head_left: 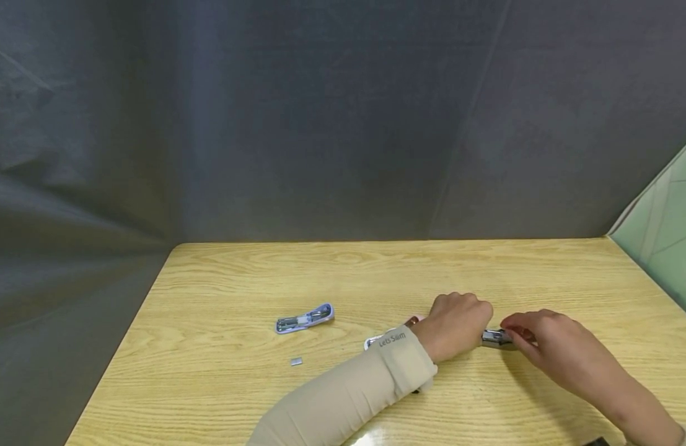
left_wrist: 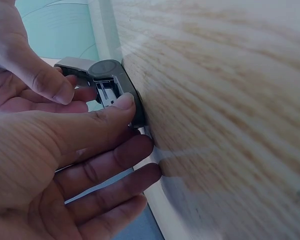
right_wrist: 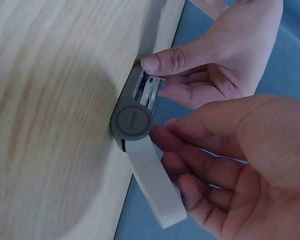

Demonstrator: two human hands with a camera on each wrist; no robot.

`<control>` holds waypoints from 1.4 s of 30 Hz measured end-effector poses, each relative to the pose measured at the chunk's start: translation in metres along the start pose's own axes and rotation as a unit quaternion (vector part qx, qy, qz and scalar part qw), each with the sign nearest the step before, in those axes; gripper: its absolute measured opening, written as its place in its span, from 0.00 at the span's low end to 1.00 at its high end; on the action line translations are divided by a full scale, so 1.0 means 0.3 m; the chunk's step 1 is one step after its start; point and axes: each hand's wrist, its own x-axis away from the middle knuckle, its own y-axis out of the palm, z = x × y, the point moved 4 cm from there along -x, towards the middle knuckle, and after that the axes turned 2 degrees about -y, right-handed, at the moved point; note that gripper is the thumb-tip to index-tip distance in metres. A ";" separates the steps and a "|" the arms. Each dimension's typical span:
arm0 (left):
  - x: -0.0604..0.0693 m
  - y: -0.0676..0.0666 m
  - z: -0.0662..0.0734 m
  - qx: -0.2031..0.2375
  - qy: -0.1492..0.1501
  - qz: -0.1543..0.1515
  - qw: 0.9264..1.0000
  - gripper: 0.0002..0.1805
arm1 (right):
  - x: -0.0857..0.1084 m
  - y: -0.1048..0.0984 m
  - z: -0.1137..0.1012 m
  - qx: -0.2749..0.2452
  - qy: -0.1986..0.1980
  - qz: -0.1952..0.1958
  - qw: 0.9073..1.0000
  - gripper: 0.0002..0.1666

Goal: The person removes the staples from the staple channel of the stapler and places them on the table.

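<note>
An opened grey stapler with a white top arm [right_wrist: 155, 185] stands on the table, its metal staple channel [right_wrist: 149, 92] exposed. My left hand [head_left: 457, 325] pinches the channel end of this stapler [head_left: 494, 337], the thumb pressing from above in the left wrist view. My right hand [head_left: 562, 347] is at the hinge end, thumb and forefinger brought together beside the round hinge [right_wrist: 132, 121]. Its other fingers curl near the white arm; what lies between the right fingertips is hidden.
A light purple stapler [head_left: 305, 319] lies open at the left, with a small staple strip [head_left: 296, 361] in front of it. Another stapler, white-edged [head_left: 372, 342], is partly covered by the left forearm. A dark curtain [head_left: 331, 124] rises behind the table.
</note>
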 end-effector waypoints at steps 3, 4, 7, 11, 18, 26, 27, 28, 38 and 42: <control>0.000 0.000 0.001 0.004 0.000 0.000 1.000 0.18 | 0.002 0.003 0.001 0.006 0.003 -0.004 1.000 0.07; 0.000 0.000 0.001 0.004 -0.001 0.000 1.000 0.18 | 0.002 0.003 0.002 0.009 0.005 -0.005 1.000 0.07; 0.000 0.000 0.002 0.006 -0.001 0.000 1.000 0.19 | 0.006 0.004 0.000 0.016 0.008 -0.003 1.000 0.07; 0.001 -0.003 0.001 0.002 0.001 0.006 1.000 0.19 | 0.006 0.003 -0.001 0.018 0.006 0.000 1.000 0.07; 0.002 -0.002 0.001 -0.001 0.000 0.005 1.000 0.21 | 0.005 0.005 -0.005 0.019 0.001 -0.008 1.000 0.07; 0.000 -0.003 -0.002 0.002 0.006 0.010 1.000 0.22 | -0.002 0.004 -0.005 0.021 0.005 -0.015 1.000 0.05; -0.001 -0.003 -0.002 0.003 0.006 0.010 1.000 0.22 | -0.001 0.004 -0.006 0.021 0.005 -0.015 1.000 0.06; -0.001 -0.003 -0.003 0.003 0.006 0.010 1.000 0.22 | -0.001 0.003 -0.007 0.022 0.003 -0.014 1.000 0.06; 0.002 -0.003 -0.002 0.006 0.007 0.008 1.000 0.20 | -0.002 0.001 -0.009 0.028 -0.006 -0.008 1.000 0.08; 0.002 -0.003 -0.001 0.010 0.000 0.007 1.000 0.20 | -0.003 0.002 -0.011 0.022 0.005 -0.019 1.000 0.07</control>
